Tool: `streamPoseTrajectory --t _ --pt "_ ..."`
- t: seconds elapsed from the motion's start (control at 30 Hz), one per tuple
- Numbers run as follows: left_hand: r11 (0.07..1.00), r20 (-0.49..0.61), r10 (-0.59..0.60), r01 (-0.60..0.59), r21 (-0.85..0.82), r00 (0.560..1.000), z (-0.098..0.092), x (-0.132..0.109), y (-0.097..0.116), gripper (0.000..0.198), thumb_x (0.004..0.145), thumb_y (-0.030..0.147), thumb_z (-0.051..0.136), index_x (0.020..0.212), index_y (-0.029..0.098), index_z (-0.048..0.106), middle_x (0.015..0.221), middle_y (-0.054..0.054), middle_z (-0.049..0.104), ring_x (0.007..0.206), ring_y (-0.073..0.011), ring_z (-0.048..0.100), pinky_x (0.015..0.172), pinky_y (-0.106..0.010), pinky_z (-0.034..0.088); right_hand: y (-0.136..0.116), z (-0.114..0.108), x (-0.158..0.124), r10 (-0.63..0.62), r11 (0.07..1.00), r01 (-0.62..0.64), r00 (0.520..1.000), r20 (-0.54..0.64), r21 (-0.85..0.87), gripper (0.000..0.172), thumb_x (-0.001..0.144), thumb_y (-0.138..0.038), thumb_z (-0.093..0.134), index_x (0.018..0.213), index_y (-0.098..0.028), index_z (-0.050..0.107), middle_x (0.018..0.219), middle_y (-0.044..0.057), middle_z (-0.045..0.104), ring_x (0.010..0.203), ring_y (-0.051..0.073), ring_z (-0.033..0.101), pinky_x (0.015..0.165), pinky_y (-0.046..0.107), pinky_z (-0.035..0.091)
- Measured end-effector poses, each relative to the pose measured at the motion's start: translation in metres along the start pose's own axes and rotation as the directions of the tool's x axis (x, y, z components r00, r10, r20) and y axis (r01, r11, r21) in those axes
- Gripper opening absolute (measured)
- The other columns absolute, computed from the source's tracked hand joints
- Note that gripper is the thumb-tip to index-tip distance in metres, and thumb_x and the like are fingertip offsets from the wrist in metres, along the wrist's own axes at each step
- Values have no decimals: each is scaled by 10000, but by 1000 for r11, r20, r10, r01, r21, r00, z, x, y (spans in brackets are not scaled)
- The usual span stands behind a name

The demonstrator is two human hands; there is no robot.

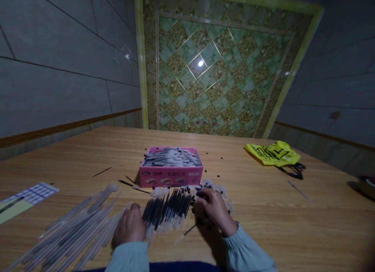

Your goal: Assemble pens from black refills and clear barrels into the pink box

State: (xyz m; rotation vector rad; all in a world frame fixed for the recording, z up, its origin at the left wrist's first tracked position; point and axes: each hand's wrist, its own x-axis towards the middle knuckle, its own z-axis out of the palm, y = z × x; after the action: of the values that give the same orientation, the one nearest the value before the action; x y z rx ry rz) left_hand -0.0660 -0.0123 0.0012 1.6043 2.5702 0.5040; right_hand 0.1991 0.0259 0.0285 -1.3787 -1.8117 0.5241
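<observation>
Dark blue cloth (181, 266) lies closest, well on the near side of the pink box (171, 176), flanked by two pale green sleeves (129, 257). Just before that box, dark slim rods (166, 207) lie side by side on the counter (246, 178), their pale ends toward the person. Left of the rods, nearer than the box, the left hand (130, 225) has its fingers curled; whether they grip anything, I cannot tell. By the box's near right corner, the right hand (215, 209) has thumb and forefinger drawn together at a small dark piece, though whether it is pinched is unclear. Clear tubes (79, 225) spread left of and nearer than the box, and pale sticks (171, 157) heap inside it. My worry is the rods: nothing visible fences them in, so a brush from either wrist could fan them out of line. Small black bits (218, 176) right of the box could also scatter under a sweeping sleeve, and the heap, level with the rim, might spill if bumped.
</observation>
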Motion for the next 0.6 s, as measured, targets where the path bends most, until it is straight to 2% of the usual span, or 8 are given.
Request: streamPoseTrajectory --t 0.1,0.2,0.3,0.37,0.4,0.5,0.6 --pt "1000 -13 4 -5 -18 1000 -4 -1 1 355 772 62 351 958 154 638 869 -158 647 850 -299 639 655 -365 428 10 4 -6 40 989 -41 999 -11 -145 138 739 -183 581 809 -177 701 804 71 687 777 223 613 685 291 430" --pt "997 -53 56 -59 -43 997 -11 -2 4 378 807 89 330 1016 160 638 974 -161 634 921 -289 620 721 -365 436 13 7 -7 29 972 -30 1000 -10 -233 191 765 -148 553 862 -198 709 876 75 655 854 218 585 727 280 398" --pt "951 -244 179 -231 -207 953 -17 -4 10 339 874 176 314 1057 184 599 1070 -127 618 999 -236 588 833 -316 420 13 10 -4 1 932 17 999 50 -363 277 767 -108 533 940 -232 710 946 76 617 939 216 550 758 266 381" --pt "864 -363 186 -328 -381 913 -20 -7 16 270 891 258 340 1014 203 573 1011 -101 646 935 -220 610 806 -295 431 12 12 -3 -19 889 57 996 87 -455 313 762 -96 527 981 -241 699 994 80 592 975 219 530 766 266 378" --pt "814 -377 165 -341 -470 912 -21 -9 19 235 888 286 358 987 213 558 954 -87 664 871 -215 626 763 -290 442 11 13 -3 -31 872 72 995 93 -484 310 768 -100 523 986 -239 693 1009 83 583 981 221 525 765 268 378" --pt "703 -284 88 -262 -662 955 -23 -14 25 189 868 343 400 937 233 537 837 -55 690 730 -205 638 666 -282 448 8 16 -4 -73 860 103 994 79 -500 242 798 -135 512 949 -219 681 1019 86 578 964 220 524 750 271 378" --pt "611 -196 28 -172 -773 980 -22 -16 30 269 835 419 432 954 224 575 818 -59 697 676 -207 626 628 -289 449 3 18 -7 -83 852 119 992 93 -510 151 793 -157 535 852 -209 663 1001 68 595 923 210 544 704 262 368"
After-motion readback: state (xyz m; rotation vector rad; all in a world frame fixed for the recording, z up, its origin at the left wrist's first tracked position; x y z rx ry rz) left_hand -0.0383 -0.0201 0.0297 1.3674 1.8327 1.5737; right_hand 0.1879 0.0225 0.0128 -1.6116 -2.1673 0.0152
